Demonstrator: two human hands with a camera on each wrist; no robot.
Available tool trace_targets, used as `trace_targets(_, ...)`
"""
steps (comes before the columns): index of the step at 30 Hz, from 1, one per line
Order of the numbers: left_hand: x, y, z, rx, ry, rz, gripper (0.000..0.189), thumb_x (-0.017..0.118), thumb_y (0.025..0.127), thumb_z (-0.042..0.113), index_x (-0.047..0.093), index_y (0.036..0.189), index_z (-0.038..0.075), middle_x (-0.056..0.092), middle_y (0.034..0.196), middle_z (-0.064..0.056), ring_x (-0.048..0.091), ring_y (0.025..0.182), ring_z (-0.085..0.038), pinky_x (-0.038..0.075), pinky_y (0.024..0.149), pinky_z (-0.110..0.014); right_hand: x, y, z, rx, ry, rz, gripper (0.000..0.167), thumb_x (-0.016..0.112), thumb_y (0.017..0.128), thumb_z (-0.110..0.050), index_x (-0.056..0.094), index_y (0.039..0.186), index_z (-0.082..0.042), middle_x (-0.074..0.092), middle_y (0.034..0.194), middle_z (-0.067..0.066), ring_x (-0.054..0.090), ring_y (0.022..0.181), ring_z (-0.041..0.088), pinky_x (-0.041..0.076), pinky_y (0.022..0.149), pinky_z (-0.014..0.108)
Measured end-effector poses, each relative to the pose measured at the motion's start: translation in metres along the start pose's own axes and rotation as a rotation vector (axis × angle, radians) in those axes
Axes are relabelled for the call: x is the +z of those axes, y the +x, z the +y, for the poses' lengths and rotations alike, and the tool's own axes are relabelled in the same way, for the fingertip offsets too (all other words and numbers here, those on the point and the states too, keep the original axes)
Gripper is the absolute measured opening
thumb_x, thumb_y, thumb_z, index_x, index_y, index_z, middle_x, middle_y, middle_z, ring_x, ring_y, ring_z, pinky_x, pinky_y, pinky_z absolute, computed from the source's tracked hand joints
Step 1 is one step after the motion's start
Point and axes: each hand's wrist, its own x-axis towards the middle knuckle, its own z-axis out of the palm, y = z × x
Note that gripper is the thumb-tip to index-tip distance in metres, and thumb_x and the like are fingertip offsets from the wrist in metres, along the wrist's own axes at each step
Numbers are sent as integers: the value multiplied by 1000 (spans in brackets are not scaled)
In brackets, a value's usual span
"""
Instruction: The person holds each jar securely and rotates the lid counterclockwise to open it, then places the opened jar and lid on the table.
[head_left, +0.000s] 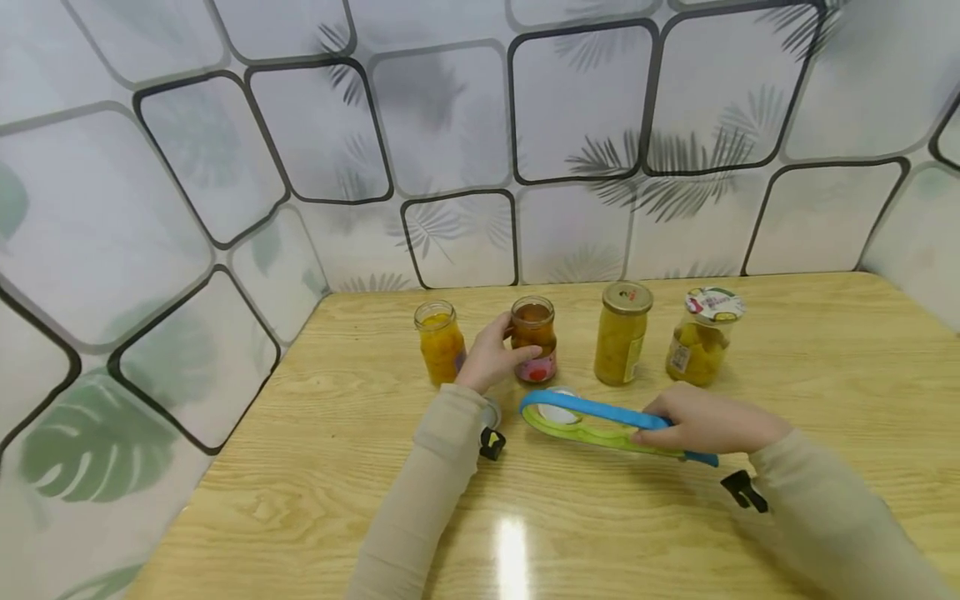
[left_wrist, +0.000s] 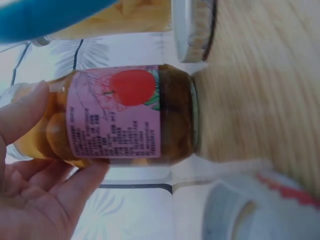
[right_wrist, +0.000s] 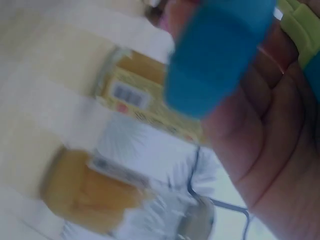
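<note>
Jar with a pink label [head_left: 534, 332] stands upright on the tabletop [head_left: 337, 433], held by the left grip [head_left: 493, 357]; the right grip [head_left: 703, 418] clasps a blue-and-green looped tool [head_left: 592, 407].

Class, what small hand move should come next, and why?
Probably shift the left hand from the pink-labelled jar to the gold-lidded jar: the former looks open, the latter is capped, and the right hand holds the blue-green tool.

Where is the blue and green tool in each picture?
Head: the tool is below and right of centre, in the right hand.
Left wrist: its blue part fills the top left corner.
Right wrist: its blue end, large, upper right of centre.
Shared landmark: the patterned wall.
</note>
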Motion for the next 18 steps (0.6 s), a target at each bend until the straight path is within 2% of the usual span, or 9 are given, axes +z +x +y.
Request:
trace_targets(4, -4, -4, 5, -62, 0, 13, 69, 70, 76, 24, 35, 134, 12, 40, 133, -7, 35, 122, -25, 32, 97, -40, -11, -8, -4, -13, -83, 126, 23, 59, 84, -32, 55, 67, -18, 38, 52, -14, 33, 43, -1, 32, 41, 18)
trace_targets(6, -6, -6, 9, -79, -5, 43, 78, 72, 74, 27, 29, 137, 11, 34, 137, -8, 32, 124, -27, 31, 97, -41, -17, -12, -7, 7, -116, 191, 18, 62, 82, -31, 59, 73, -17, 41, 53, -14, 34, 44, -1, 32, 41, 18)
trace_targets(9, -10, -8, 17, -34, -22, 123, 84, 73, 73, 28, 25, 139, 9, 29, 139, -10, 29, 125, -26, 31, 97, -40, -26, -18, -10, 37, -144, 293, 16, 65, 80, -30, 63, 80, -14, 45, 56, -13, 35, 45, 0, 33, 42, 19)
trace_targets(13, -9, -12, 28, 135, -108, 277, 74, 70, 76, 24, 30, 135, 6, 30, 137, -11, 28, 124, -23, 33, 96, -39, -36, -26, -14, 73, -192, 457, 17, 68, 77, -30, 63, 82, -15, 51, 61, -13, 40, 49, 4, 35, 45, 22)
trace_targets(16, -4, -14, 36, 309, -159, 387, 64, 67, 78, 19, 35, 130, 2, 34, 133, -13, 31, 122, -21, 34, 95, -38, -43, -32, -16, 88, -229, 570, 21, 70, 76, -28, 64, 90, -13, 57, 67, -11, 49, 58, 7, 40, 50, 25)
trace_targets(18, 1, -15, 42, 425, -172, 435, 58, 65, 78, 15, 39, 127, 0, 37, 129, -14, 34, 120, -21, 35, 95, -38, -46, -36, -17, 101, -245, 628, 27, 70, 76, -27, 64, 96, -10, 59, 71, -7, 51, 64, 11, 40, 52, 26)
